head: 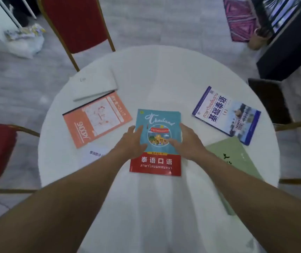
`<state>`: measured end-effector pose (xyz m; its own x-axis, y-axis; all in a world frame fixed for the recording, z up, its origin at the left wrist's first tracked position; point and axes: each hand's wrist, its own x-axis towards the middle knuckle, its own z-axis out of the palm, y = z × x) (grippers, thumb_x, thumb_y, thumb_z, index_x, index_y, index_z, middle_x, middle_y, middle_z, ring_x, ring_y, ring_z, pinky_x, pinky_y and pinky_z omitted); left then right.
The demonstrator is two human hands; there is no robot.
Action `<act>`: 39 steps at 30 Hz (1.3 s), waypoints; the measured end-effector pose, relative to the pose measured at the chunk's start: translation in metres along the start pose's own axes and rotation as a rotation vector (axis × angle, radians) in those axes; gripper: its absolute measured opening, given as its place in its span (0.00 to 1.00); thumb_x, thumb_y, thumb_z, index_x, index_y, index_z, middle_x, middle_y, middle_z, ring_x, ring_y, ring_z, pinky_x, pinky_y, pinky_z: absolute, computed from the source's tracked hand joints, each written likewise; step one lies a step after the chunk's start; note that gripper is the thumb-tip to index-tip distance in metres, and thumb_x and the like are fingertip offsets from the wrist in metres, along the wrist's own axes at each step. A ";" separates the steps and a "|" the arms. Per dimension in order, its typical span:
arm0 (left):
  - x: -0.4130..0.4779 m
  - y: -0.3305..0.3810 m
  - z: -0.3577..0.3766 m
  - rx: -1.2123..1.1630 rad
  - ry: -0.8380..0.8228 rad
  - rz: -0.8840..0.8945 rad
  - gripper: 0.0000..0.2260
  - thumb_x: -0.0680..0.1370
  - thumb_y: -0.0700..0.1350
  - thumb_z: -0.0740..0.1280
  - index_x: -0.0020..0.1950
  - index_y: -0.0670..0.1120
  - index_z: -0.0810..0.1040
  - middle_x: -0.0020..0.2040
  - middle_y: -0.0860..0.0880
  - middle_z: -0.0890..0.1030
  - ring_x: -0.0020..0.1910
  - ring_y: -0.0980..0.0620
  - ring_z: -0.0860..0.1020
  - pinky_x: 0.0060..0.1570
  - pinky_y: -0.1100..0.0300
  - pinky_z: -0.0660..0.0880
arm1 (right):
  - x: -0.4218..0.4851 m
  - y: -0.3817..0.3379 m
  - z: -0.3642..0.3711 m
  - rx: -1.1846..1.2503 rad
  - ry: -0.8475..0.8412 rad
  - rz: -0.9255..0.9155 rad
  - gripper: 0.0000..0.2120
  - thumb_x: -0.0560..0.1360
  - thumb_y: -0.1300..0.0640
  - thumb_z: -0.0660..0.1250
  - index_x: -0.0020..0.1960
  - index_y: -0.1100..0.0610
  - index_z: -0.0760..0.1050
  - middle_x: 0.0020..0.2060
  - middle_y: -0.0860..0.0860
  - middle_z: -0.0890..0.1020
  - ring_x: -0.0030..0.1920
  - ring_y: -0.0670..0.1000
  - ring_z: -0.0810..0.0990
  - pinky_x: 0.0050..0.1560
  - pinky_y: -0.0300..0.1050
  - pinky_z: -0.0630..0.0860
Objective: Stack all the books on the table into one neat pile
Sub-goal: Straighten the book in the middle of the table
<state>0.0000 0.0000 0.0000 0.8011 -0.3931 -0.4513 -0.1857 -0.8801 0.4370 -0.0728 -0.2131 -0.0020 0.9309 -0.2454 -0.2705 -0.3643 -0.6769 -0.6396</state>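
Both hands lie flat and open on the blue and red book (158, 141) in the middle of the round table (164, 70); left hand (132, 141) and right hand (186, 141) press its sides; four other books lie apart around it.

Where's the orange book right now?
In the head view, the orange book lies flat left of centre, between the white book behind it and the teal Thailand book.

Five books lie on the round white table (164, 73): a teal-and-red book (159, 117) at the middle, an orange book (91, 123) and a white book (93, 85) to its left, a blue-bordered book (226, 114) and a green book (235, 152) to its right. One paper slip (95, 153) (printed) lies left of the middle book. Two hands rest on that book, and three red chairs surround the table.
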 end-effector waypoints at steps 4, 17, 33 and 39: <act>0.002 -0.012 0.022 0.037 -0.081 -0.052 0.37 0.77 0.52 0.67 0.81 0.50 0.50 0.80 0.41 0.51 0.77 0.40 0.61 0.72 0.47 0.66 | -0.003 0.012 0.026 -0.118 -0.189 0.115 0.39 0.75 0.41 0.67 0.80 0.48 0.53 0.78 0.53 0.60 0.75 0.55 0.64 0.72 0.52 0.67; -0.031 -0.021 0.062 0.125 -0.021 -0.058 0.36 0.75 0.51 0.72 0.79 0.51 0.57 0.80 0.44 0.53 0.76 0.43 0.59 0.70 0.48 0.67 | -0.059 0.024 0.060 -0.324 -0.287 0.092 0.41 0.79 0.45 0.66 0.81 0.53 0.45 0.81 0.52 0.40 0.81 0.54 0.39 0.72 0.55 0.68; -0.097 -0.032 0.091 0.067 -0.058 -0.022 0.33 0.71 0.50 0.76 0.70 0.50 0.64 0.71 0.46 0.61 0.68 0.48 0.67 0.59 0.51 0.79 | -0.140 0.038 0.083 -0.276 -0.265 0.099 0.41 0.79 0.45 0.66 0.82 0.52 0.45 0.81 0.50 0.39 0.81 0.53 0.39 0.72 0.52 0.68; -0.101 -0.033 0.087 0.143 -0.129 0.033 0.35 0.70 0.51 0.76 0.70 0.49 0.62 0.69 0.46 0.61 0.66 0.49 0.68 0.58 0.52 0.79 | -0.157 0.036 0.088 -0.250 -0.228 0.122 0.40 0.78 0.46 0.68 0.81 0.52 0.49 0.81 0.50 0.42 0.81 0.52 0.41 0.74 0.52 0.64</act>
<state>-0.1243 0.0456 -0.0363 0.7151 -0.4452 -0.5389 -0.2971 -0.8914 0.3421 -0.2341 -0.1385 -0.0460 0.8410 -0.1923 -0.5057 -0.4282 -0.8080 -0.4048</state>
